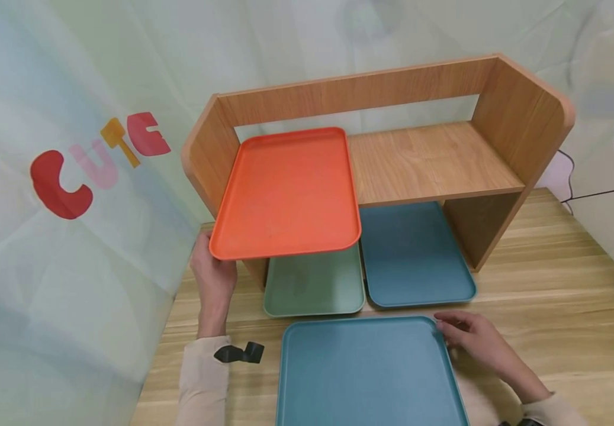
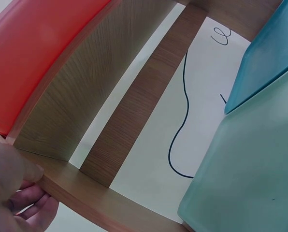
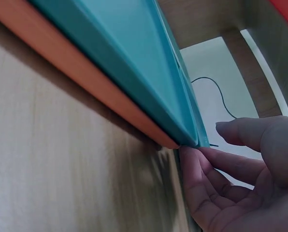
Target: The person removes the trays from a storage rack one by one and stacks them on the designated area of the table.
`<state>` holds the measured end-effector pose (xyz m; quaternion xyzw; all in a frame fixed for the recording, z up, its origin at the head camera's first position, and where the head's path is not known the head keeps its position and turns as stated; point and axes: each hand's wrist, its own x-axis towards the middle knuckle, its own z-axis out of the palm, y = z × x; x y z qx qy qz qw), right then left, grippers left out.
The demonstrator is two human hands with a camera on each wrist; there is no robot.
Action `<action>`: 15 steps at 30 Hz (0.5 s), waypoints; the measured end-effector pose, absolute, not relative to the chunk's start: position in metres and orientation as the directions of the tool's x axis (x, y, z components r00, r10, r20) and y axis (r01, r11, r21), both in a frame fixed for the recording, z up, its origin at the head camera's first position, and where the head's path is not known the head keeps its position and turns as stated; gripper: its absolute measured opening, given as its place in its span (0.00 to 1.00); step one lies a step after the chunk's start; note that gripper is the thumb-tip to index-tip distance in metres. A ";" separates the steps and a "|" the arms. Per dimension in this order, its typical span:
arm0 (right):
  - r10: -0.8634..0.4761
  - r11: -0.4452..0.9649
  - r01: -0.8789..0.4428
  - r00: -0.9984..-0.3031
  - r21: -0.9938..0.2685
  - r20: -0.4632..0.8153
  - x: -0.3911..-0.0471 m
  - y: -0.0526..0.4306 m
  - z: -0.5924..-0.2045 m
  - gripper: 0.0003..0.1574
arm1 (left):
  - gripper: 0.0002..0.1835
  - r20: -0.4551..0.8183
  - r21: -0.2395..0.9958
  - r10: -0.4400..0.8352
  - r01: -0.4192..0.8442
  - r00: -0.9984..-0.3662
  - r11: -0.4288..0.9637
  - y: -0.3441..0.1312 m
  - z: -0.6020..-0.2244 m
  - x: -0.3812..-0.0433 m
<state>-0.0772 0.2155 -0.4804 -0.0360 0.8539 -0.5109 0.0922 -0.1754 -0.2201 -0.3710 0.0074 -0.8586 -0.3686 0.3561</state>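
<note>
My left hand point(image 1: 215, 279) grips the front edge of the left side panel of a wooden desktop shelf point(image 1: 429, 163), with the thumb inside and fingers outside in the left wrist view. Just above that hand, an orange-red tray point(image 1: 291, 189) lies on the upper board and juts out past its front. At the front, a blue tray point(image 1: 362, 373) is stacked on an orange tray point(image 3: 86, 72), whose rim shows in the right wrist view. My right hand point(image 1: 479, 342) touches the stack's far right corner with its fingertips; the thumb stands away from it.
Under the shelf board, a green tray point(image 1: 314, 284) and a second blue tray point(image 1: 418, 260) lie side by side, their front ends sticking out. A wood-grain table point(image 1: 568, 319) carries everything. Printed cloth point(image 1: 72, 266) hangs at the left, back and right.
</note>
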 end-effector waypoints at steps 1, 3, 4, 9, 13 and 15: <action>-0.148 0.485 0.028 -0.983 -0.874 -0.113 -0.077 0.215 -0.479 0.23 | 0.07 0.608 0.636 -0.275 0.250 -0.745 0.730 -0.220 -0.371 -0.175; -0.125 0.507 0.027 -0.987 -0.861 -0.105 -0.077 0.215 -0.476 0.23 | 0.07 0.609 0.635 -0.276 0.248 -0.744 0.731 -0.220 -0.371 -0.175; -0.116 0.519 0.023 -0.988 -0.855 -0.097 -0.077 0.215 -0.475 0.23 | 0.07 0.608 0.636 -0.277 0.247 -0.744 0.731 -0.220 -0.371 -0.175; -0.097 0.534 0.012 -0.992 -0.846 -0.076 -0.077 0.213 -0.466 0.25 | 0.07 0.592 0.643 -0.289 0.224 -0.752 0.732 -0.220 -0.371 -0.176; -0.117 0.467 0.027 -0.989 -0.884 -0.091 -0.077 0.210 -0.459 0.30 | 0.07 0.596 0.637 -0.290 0.221 -0.749 0.739 -0.220 -0.372 -0.177; -0.128 0.420 0.043 -0.986 -0.906 -0.106 -0.077 0.208 -0.455 0.32 | 0.07 0.603 0.630 -0.286 0.225 -0.744 0.743 -0.220 -0.373 -0.177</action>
